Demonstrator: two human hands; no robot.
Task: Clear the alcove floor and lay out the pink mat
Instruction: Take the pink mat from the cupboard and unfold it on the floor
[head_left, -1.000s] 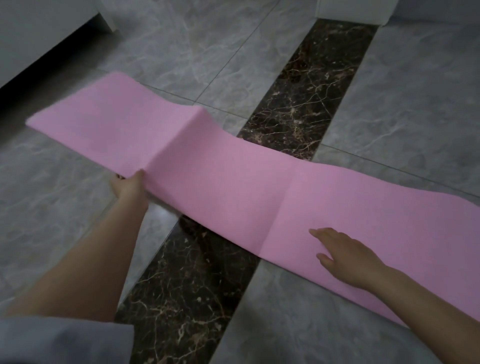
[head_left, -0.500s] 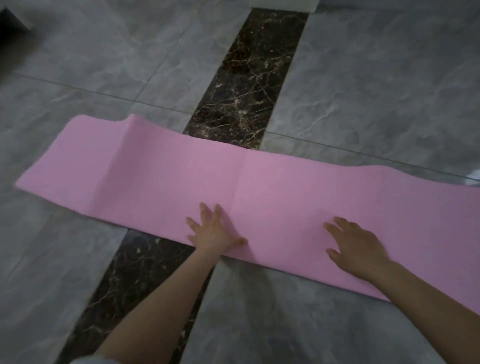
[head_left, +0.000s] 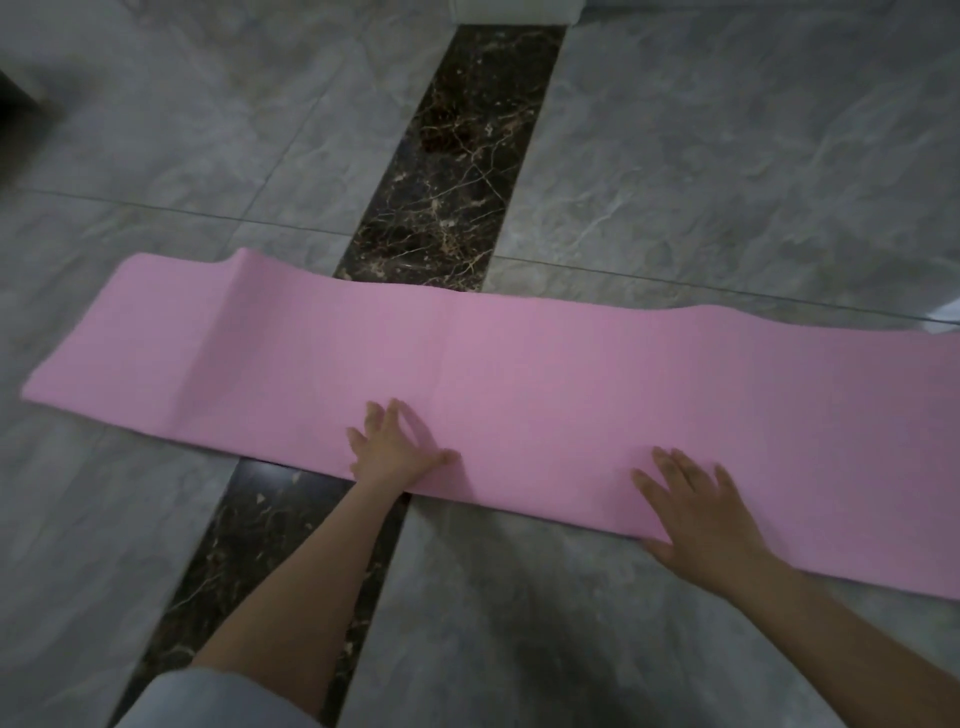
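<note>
The pink mat (head_left: 519, 374) lies unrolled across the grey tiled floor, running from the left to past the right edge of the view. A raised fold ridge stands near its left end and a faint crease runs down its middle. My left hand (head_left: 395, 447) rests flat on the mat's near edge, fingers spread, holding nothing. My right hand (head_left: 696, 514) lies palm down on the near edge further right, fingers apart too. The mat's right end is out of view.
A dark brown marble strip (head_left: 457, 156) runs from far to near under the mat. A white block (head_left: 514, 10) stands at the strip's far end. A dark gap (head_left: 13, 98) shows at the far left. Grey tiles (head_left: 727, 156) stretch beyond the mat.
A second ago my left hand held the mat's near edge up near the left fold. It let go and came right to rest flat on the mat. The mat now lies lower.
</note>
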